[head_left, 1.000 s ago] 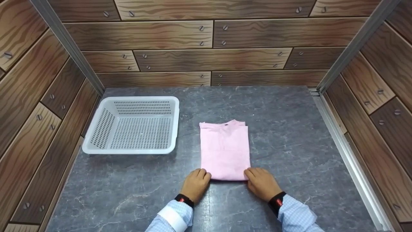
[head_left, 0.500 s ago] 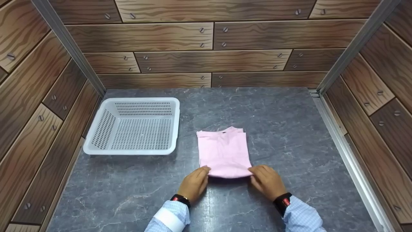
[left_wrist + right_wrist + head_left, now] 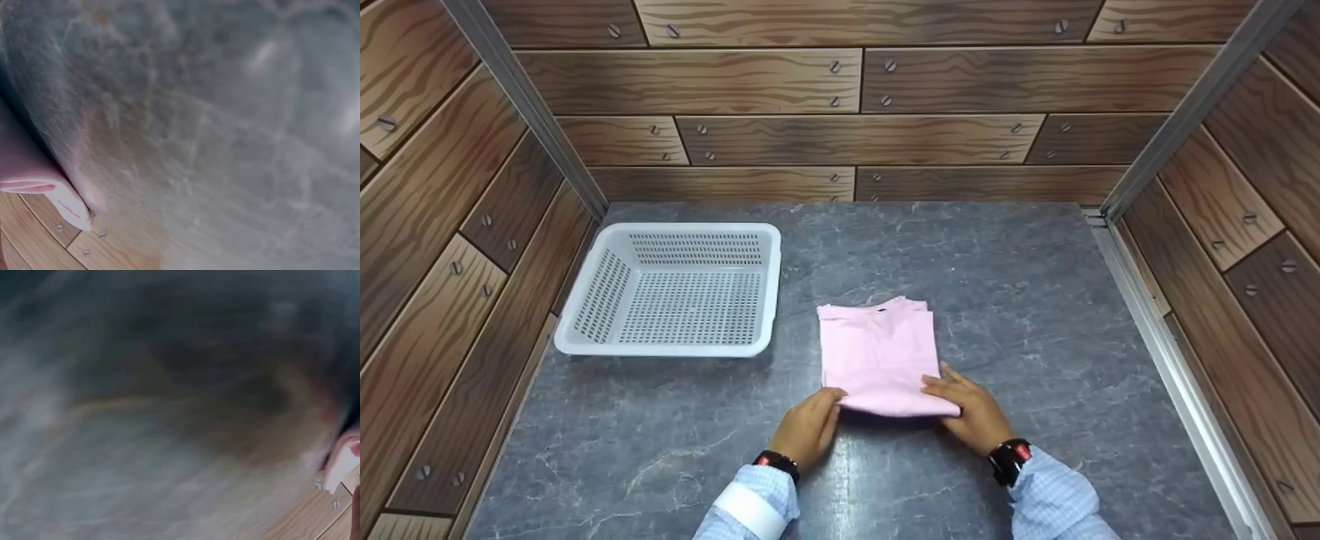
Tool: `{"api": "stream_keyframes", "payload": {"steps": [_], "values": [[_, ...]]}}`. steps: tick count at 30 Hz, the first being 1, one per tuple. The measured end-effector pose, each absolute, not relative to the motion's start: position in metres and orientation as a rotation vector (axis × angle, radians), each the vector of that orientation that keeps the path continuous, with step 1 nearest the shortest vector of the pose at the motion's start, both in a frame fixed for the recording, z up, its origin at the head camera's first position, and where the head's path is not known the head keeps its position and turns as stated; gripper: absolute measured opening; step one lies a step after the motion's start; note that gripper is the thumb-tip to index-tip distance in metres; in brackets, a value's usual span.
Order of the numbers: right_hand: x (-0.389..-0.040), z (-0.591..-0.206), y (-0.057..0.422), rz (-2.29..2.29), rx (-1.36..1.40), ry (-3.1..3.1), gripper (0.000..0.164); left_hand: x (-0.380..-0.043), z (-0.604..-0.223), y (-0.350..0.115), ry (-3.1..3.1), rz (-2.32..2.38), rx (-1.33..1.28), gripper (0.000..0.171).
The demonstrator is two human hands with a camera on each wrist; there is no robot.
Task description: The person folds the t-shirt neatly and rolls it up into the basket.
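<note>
A folded pink shirt [image 3: 877, 352] lies in the middle of the table in the head view, its collar at the far end. Its near edge is raised a little and bulges. My left hand [image 3: 808, 429] pinches the near left corner. On the right side, my right hand [image 3: 971, 411] holds the near right corner with its fingers over the top; the thumb is hidden underneath. The left wrist view has folded layers of the shirt [image 3: 34, 163] at its left edge. Only a small bit of the shirt [image 3: 342, 464] shows at the right edge of the blurred right wrist view.
A white perforated plastic basket [image 3: 772, 300] stands on the left of the grey marbled table [image 3: 1020, 300]. Wood-patterned walls [image 3: 780, 139] enclose the back and both sides. A metal rail [image 3: 1170, 382] runs along the right edge.
The shirt has shifted slightly toward me and its near edge has come up off the table. My right hand's fingers have moved from the corner further over the cloth's top.
</note>
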State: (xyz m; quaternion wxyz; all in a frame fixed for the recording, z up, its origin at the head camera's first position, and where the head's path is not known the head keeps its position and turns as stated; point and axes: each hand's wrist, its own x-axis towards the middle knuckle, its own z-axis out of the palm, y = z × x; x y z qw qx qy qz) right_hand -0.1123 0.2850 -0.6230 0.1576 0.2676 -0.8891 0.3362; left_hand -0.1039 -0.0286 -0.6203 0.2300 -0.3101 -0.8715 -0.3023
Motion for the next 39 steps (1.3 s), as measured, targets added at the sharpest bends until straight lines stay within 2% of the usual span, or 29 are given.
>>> {"api": "stream_keyframes", "payload": {"steps": [4,8,10,13,21,25,32,39], "values": [[-0.112,-0.616,0.28,1.153,0.678,-2.577,0.043,-0.106,-0.624,-0.036,-2.37,-0.84,-0.857,0.028],[-0.11,-0.611,0.279,1.24,0.619,-2.592,0.042,-0.111,-0.63,-0.042,-2.455,-0.82,-0.926,0.056],[-0.11,-0.61,0.279,1.267,0.618,-2.587,0.041,-0.115,-0.631,-0.043,-2.523,-0.816,-0.97,0.064],[-0.111,-0.609,0.279,1.301,0.625,-2.575,0.039,-0.121,-0.63,-0.04,-2.602,-0.912,-0.989,0.058],[-0.115,-0.615,0.285,1.393,0.559,-2.588,0.042,-0.125,-0.621,-0.029,-2.696,-1.275,-0.786,0.028],[-0.116,-0.62,0.287,1.342,0.578,-2.622,0.04,-0.124,-0.62,-0.025,-2.699,-1.354,-0.735,0.026],[-0.115,-0.621,0.28,1.357,0.341,-2.699,0.012,-0.127,-0.619,-0.017,-2.666,-1.586,-0.444,0.013],[-0.118,-0.62,0.266,1.441,0.257,-2.674,0.005,-0.132,-0.621,-0.011,-2.584,-1.697,-0.196,0.021]]}}
